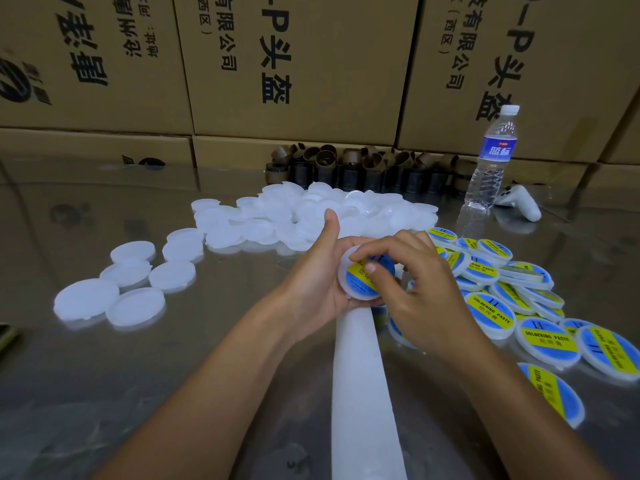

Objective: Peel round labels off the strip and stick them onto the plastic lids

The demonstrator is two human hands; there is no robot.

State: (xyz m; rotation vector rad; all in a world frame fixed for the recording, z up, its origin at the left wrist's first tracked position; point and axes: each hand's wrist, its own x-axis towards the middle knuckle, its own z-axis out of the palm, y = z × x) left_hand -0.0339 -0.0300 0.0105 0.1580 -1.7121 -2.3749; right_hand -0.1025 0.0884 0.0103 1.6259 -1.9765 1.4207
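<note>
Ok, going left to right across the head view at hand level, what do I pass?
blank lids → left hand → lid it holds → right hand → labelled lids
</note>
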